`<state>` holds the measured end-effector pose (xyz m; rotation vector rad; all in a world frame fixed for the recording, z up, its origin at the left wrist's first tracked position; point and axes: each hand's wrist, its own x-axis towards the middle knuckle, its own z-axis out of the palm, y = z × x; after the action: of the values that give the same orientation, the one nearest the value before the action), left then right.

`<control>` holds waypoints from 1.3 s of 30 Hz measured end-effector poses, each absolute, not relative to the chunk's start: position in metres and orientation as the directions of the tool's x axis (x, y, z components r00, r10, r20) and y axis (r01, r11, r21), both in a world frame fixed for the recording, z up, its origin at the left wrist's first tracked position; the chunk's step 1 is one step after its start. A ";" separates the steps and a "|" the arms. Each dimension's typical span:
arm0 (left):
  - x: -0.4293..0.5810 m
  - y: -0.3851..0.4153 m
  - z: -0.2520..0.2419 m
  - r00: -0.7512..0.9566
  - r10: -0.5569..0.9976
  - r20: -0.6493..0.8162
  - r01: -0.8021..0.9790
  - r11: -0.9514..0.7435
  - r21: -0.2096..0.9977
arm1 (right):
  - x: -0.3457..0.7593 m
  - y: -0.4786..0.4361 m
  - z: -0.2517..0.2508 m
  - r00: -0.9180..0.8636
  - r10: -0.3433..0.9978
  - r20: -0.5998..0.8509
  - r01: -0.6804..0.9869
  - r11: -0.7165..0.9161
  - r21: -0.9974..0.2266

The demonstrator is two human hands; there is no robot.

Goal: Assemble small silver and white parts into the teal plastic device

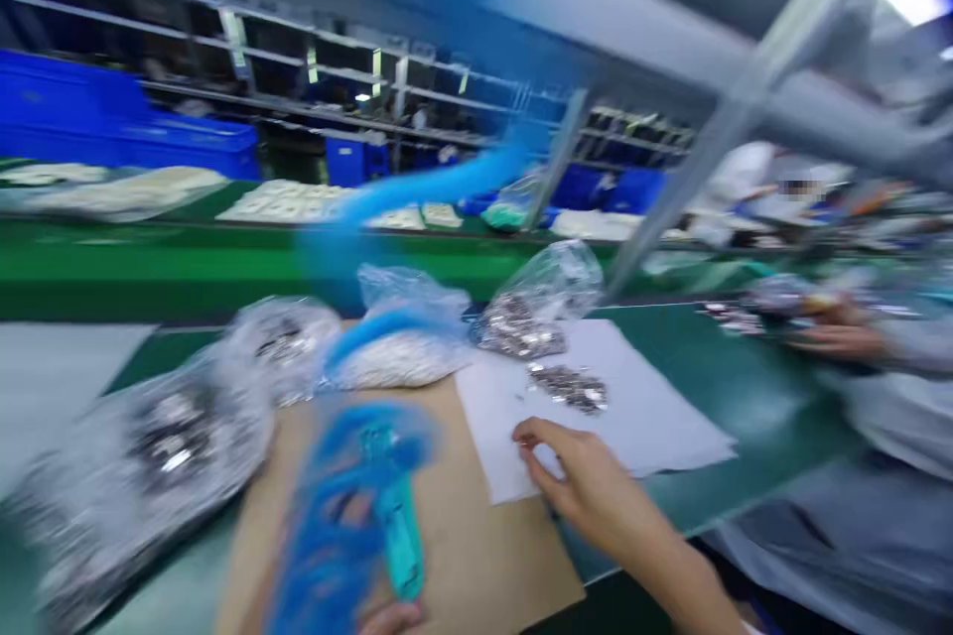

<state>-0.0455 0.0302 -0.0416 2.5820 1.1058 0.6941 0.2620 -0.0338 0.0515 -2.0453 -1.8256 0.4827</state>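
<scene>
- Right hand (pixel 585 481): center right of the frame, over the near part of the white paper (pixel 655 407). Thumb and forefinger curled into a narrow pinch, tips close together. Cannot tell whether a small piece sits between them.
- Loose pile of small shiny metal parts (pixel 570 387) on the paper, just beyond that hand, apart from the fingers.
- Left hand (pixel 391 618): bottom edge of the frame, left of center, largely covered. Fingertips show at the lower end of a teal tool (pixel 403 531); grip cannot be told.
- Blue coiled hose (pixel 328 536): badly blurred, loops rising from lower center to the top of the frame, partly in front of the tool.
- Brown cardboard (pixel 483 556) below both, lower center, on the green desk (pixel 662 342).
- Clear bag of metal parts (pixel 521 322) upright at the paper's far edge. Bag of white pieces (pixel 402 357) left of it, center of frame.
- Two more clear bags at left: smaller one (pixel 287 342), larger one (pixel 160 446), both with shiny contents.
- Right edge of frame: another person's hand (pixel 841 337), near some small parts (pixel 734 317); blurred.
- Upper left: blue crates (pixel 67 109).
</scene>
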 end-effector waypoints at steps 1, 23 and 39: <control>-0.043 0.024 -0.031 0.606 0.743 0.284 0.619 -0.665 0.418 | 0.260 -0.036 0.048 0.079 0.997 0.002 0.873 -0.068 -0.484; -0.024 0.013 -0.003 0.574 0.799 0.178 0.620 -0.566 0.542 | 0.181 -0.042 0.028 -0.456 0.888 0.058 0.796 0.435 -0.421; -0.023 0.010 -0.012 0.540 0.821 0.184 0.615 -0.535 0.580 | 0.185 -0.038 0.028 -0.479 0.877 -0.035 0.801 0.421 -0.425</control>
<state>-0.0233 0.0098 -0.0123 2.3294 1.1662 0.6167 0.1854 -0.0378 0.0275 -1.4843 -2.4806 0.5805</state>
